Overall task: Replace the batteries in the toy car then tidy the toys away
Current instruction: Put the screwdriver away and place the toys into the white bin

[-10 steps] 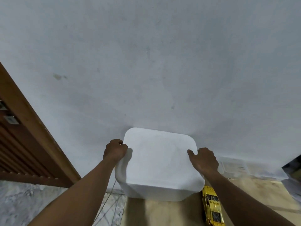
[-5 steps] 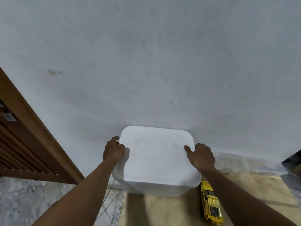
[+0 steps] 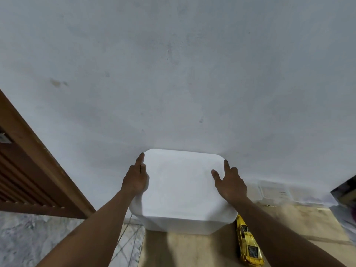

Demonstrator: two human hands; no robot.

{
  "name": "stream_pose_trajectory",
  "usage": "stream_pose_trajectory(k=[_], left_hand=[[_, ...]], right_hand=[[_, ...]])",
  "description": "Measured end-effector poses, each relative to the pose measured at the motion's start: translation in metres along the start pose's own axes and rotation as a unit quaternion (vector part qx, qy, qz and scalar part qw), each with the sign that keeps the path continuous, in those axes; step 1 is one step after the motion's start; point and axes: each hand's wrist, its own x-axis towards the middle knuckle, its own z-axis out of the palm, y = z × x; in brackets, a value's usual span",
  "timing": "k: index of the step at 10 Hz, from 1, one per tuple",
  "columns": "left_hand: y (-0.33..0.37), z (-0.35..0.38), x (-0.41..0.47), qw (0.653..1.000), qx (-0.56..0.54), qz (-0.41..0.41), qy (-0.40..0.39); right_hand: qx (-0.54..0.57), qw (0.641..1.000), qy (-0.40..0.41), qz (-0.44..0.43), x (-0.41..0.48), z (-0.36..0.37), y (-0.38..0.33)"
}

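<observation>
Nearest, two bare forearms reached up from the bottom edge of the view, one on each side. Between them lay a tan surface, and to its left a grey veined marble floor. A yellow toy car sat on the tan surface, just beside the near right corner of a white box, its nose pointing toward the viewer and its right side partly hidden by the right forearm. The white box, with rounded corners and a flat closed lid, stood on the tan surface with its far edge close to the wall. The left hand lay against the box's left edge, fingers loose and not gripping, the index finger stretched straight toward the far left corner. The right hand rested flat on the right side of the lid, thumb and index finger spread apart, holding nothing. Further right, a clear plastic container lay low against the wall, and a dark object, too cropped to identify, showed at the right edge. On the left stood a brown wooden slatted door in its frame. Behind everything rose a plain pale grey wall with a few faint marks.
</observation>
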Motion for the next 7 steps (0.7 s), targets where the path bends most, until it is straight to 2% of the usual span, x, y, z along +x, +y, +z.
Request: stream_pose_trajectory(k=[1,5,7], left_hand=[[0.0,0.001,-0.002,0.998,-0.052,-0.027,-0.017],[0.001,0.001,-0.01,0.998,-0.052,-0.018,0.013],[-0.006,-0.004,-0.031,0.991,-0.118,-0.054,0.007]], right_hand=[[0.015,1.0,0.007,-0.001,-0.001,0.007,0.0],[0.04,0.999,0.017,-0.002,-0.005,0.013,0.008],[0.052,0.998,-0.043,-0.009,-0.009,-0.006,0.013]])
